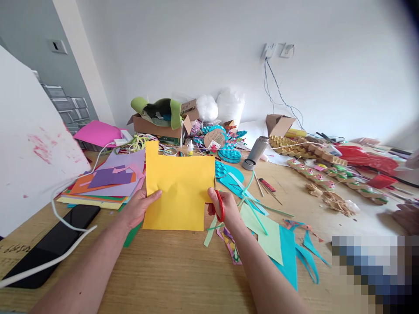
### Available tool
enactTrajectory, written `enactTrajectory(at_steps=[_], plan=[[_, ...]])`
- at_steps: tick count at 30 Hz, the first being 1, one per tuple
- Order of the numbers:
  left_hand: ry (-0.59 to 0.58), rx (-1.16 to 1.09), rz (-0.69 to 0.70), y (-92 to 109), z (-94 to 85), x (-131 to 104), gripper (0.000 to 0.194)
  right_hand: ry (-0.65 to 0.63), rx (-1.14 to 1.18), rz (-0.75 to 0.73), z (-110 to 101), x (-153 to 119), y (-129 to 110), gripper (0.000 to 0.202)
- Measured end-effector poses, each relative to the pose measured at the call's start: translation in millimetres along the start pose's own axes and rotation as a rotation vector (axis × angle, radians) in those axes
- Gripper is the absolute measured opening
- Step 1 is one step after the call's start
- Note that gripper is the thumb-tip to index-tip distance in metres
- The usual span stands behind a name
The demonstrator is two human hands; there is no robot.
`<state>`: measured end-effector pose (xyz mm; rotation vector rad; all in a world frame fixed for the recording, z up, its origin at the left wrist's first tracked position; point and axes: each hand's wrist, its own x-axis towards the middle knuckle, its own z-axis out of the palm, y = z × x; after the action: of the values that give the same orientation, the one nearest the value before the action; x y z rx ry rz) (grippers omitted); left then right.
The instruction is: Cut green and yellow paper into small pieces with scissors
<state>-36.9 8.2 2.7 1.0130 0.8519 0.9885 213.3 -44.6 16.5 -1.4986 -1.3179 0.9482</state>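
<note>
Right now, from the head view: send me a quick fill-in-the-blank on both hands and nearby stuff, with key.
1. The sheet in the left hand is coloured ____.
2. The right hand holds red-handled ____.
3. A narrow strip juts up at the sheet's top-____ corner, as pictured.
4. A white ____ crosses the black-screened device.

Missing words: yellow; scissors; left; cable.

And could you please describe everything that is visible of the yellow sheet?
The yellow sheet looks thin, like paper or card, with a narrow tab rising at its top left corner. Faintly dented near the middle, it is held up facing the camera over the wooden table. The left hand grips its left edge, thumb in front; the right hand, holding red-handled scissors, is at its right edge.
</note>
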Motion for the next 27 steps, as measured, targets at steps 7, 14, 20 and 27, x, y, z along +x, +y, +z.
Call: enactTrajectory(at_steps=[7,14,20,27], plan=[[-0.015,0.004,-0.014,0.0,-0.2,-0.3,0.054,0.043,-0.017,-0.016,-0.2,0.5,3.3,0.058],[0.003,0.001,-0.016,-0.1,0.1,-0.4,0.052,0.043,0.008,-0.041,0.6,2.8,5.6,0.056],[-0.012,-0.020,-0.017,-1.5,-1.7,0.7,0.050,0.068,-0.004,-0.036,1.2,2.8,5.8,0.056],[-0.019,-0.043,-0.017,-1.5,-2.1,0.6,0.045,0.081,-0.019,-0.061,1.8,1.9,3.7,0.057]])
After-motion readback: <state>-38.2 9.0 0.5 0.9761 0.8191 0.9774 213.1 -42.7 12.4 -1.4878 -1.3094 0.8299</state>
